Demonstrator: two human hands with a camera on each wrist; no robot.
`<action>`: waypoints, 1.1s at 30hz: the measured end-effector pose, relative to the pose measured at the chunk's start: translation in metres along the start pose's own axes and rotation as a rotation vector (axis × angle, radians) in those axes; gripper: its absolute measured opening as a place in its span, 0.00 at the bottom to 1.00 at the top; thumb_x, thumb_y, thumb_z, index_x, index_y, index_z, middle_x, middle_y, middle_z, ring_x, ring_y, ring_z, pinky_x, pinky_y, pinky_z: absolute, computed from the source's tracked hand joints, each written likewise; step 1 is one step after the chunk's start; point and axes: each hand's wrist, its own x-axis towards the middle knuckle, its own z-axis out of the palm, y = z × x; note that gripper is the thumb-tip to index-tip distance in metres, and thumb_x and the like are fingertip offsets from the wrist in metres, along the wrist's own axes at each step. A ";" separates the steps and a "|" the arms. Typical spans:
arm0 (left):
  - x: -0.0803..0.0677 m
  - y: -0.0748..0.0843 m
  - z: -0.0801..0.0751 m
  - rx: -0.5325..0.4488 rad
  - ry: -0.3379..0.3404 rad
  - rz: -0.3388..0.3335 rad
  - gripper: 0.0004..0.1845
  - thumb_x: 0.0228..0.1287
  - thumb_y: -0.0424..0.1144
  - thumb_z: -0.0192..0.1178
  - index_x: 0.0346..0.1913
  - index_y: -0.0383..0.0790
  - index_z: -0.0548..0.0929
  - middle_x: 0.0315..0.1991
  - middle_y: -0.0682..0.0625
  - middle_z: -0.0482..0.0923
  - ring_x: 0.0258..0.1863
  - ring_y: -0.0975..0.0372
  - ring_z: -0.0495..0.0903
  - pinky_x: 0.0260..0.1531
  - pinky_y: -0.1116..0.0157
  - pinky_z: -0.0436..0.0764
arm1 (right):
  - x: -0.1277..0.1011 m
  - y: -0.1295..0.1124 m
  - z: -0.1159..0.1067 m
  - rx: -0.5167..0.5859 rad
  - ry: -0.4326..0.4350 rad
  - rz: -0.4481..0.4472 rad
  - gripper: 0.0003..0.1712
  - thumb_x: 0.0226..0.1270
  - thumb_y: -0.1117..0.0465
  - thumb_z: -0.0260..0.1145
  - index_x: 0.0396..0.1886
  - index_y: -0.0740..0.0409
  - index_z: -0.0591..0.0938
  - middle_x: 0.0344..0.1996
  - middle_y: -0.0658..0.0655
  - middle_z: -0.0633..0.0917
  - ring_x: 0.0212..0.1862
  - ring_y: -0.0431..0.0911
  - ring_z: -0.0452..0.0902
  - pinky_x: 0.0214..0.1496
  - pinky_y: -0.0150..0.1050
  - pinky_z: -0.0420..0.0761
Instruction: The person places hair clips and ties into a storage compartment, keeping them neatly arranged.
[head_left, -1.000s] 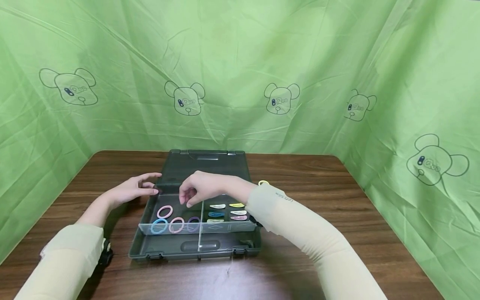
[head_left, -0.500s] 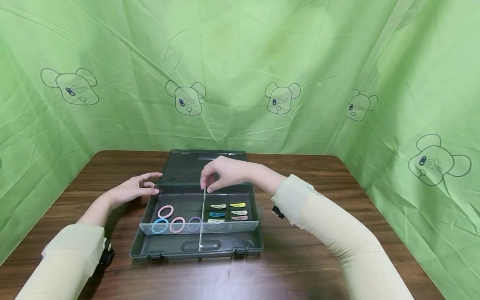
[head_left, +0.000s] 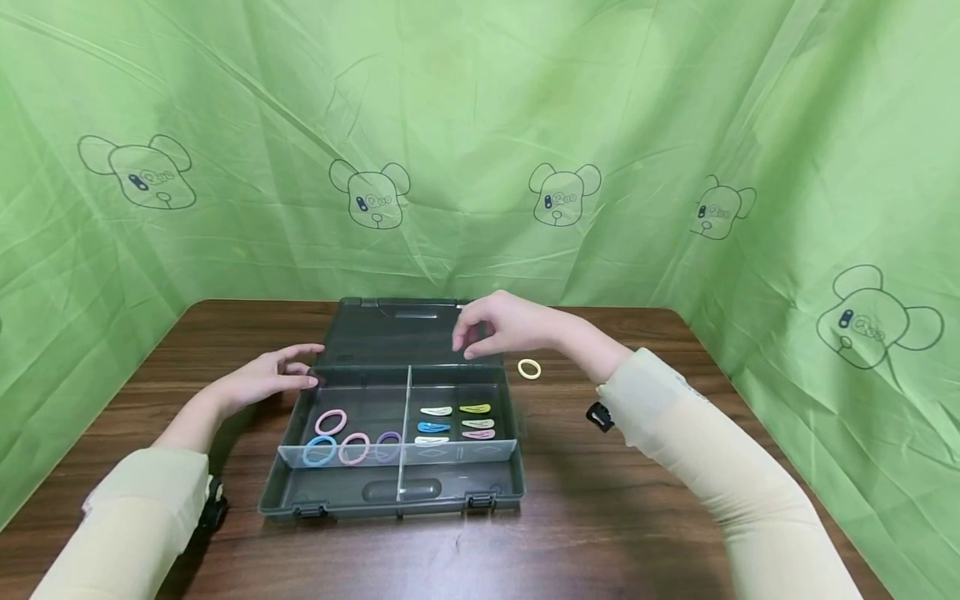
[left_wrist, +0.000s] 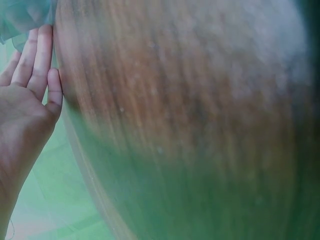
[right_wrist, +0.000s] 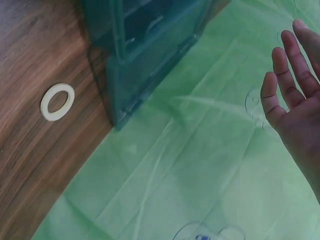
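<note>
A dark translucent box [head_left: 330,493] lies on the table with its lid [head_left: 382,333] laid back. My left hand [head_left: 266,377] is at its left edge, fingers extended, fingertips touching the box by the hinge. My right hand [head_left: 510,323] hovers over the lid's right side with loosely bent fingers and nothing in them. In the box's left compartment are several hair ties: a pink hair tie [head_left: 318,423], a blue hair tie [head_left: 306,457], another pink and a purple one. Snap hair clips [head_left: 433,427] lie in rows in the right compartment. A yellow hair tie [right_wrist: 46,107] rests on the table, right of the box.
A clear upright divider [head_left: 408,400] splits the box lengthwise, and a cross divider [head_left: 465,451] runs near its front. Wood-grain tabletop [head_left: 637,500] extends to both sides. Green cloth [head_left: 465,100] with bear-head outlines hangs behind and around the table.
From above the left compartment, my right hand has moved right and away, past the middle divider, to over the lid. The yellow hair tie has come into full view. My left hand stays put.
</note>
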 end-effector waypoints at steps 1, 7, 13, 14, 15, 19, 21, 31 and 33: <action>0.000 0.000 0.000 0.000 0.000 0.001 0.36 0.64 0.48 0.59 0.72 0.46 0.58 0.54 0.42 0.78 0.55 0.58 0.74 0.56 0.55 0.67 | -0.004 0.002 -0.002 0.000 0.012 0.004 0.07 0.58 0.60 0.70 0.37 0.50 0.84 0.35 0.45 0.84 0.36 0.34 0.77 0.35 0.33 0.76; -0.001 0.000 0.000 0.001 0.002 0.001 0.36 0.65 0.48 0.59 0.72 0.46 0.58 0.55 0.41 0.77 0.56 0.55 0.73 0.56 0.54 0.67 | -0.027 0.015 -0.010 0.067 0.083 0.048 0.08 0.57 0.63 0.71 0.37 0.50 0.84 0.37 0.48 0.84 0.40 0.40 0.80 0.45 0.36 0.79; 0.000 0.000 0.000 0.004 0.004 0.004 0.37 0.64 0.49 0.60 0.72 0.46 0.58 0.57 0.40 0.76 0.58 0.53 0.71 0.57 0.53 0.67 | -0.045 0.032 -0.016 0.120 0.164 0.113 0.08 0.58 0.65 0.70 0.37 0.52 0.84 0.38 0.48 0.84 0.42 0.40 0.80 0.51 0.38 0.78; 0.000 0.001 0.000 0.003 0.004 0.004 0.37 0.64 0.50 0.60 0.72 0.46 0.58 0.56 0.40 0.76 0.58 0.53 0.71 0.57 0.53 0.67 | -0.048 0.034 -0.017 0.117 0.177 0.129 0.08 0.58 0.64 0.70 0.37 0.52 0.84 0.38 0.48 0.84 0.42 0.40 0.79 0.51 0.40 0.78; 0.000 0.001 0.000 0.003 0.004 0.003 0.37 0.64 0.50 0.60 0.72 0.46 0.58 0.56 0.40 0.76 0.58 0.53 0.71 0.57 0.53 0.67 | -0.050 0.036 -0.017 0.111 0.189 0.146 0.08 0.58 0.64 0.70 0.37 0.51 0.84 0.38 0.48 0.84 0.42 0.40 0.79 0.50 0.43 0.78; 0.000 0.002 -0.001 0.003 0.004 0.003 0.37 0.64 0.49 0.60 0.72 0.46 0.58 0.56 0.41 0.76 0.58 0.53 0.71 0.57 0.53 0.67 | -0.057 0.048 -0.017 0.070 0.226 0.202 0.07 0.58 0.61 0.70 0.37 0.47 0.84 0.38 0.51 0.85 0.41 0.42 0.77 0.48 0.46 0.78; 0.000 0.002 -0.002 0.004 0.003 0.003 0.37 0.64 0.49 0.60 0.72 0.45 0.58 0.56 0.40 0.76 0.58 0.52 0.71 0.57 0.53 0.67 | -0.061 0.053 -0.015 0.056 0.238 0.225 0.07 0.58 0.61 0.70 0.37 0.47 0.84 0.37 0.52 0.85 0.42 0.43 0.77 0.48 0.46 0.78; 0.000 0.002 -0.001 0.014 0.005 -0.001 0.37 0.63 0.50 0.60 0.72 0.46 0.58 0.57 0.40 0.75 0.59 0.52 0.71 0.56 0.54 0.67 | -0.077 0.088 0.005 0.032 0.267 0.307 0.10 0.57 0.63 0.71 0.39 0.54 0.85 0.39 0.51 0.86 0.44 0.44 0.79 0.52 0.48 0.76; 0.000 0.002 -0.001 0.013 0.005 -0.003 0.37 0.63 0.50 0.60 0.72 0.46 0.58 0.57 0.40 0.75 0.59 0.52 0.71 0.56 0.54 0.67 | -0.079 0.095 0.010 0.024 0.272 0.312 0.10 0.57 0.63 0.71 0.39 0.55 0.85 0.39 0.51 0.86 0.44 0.44 0.79 0.52 0.47 0.76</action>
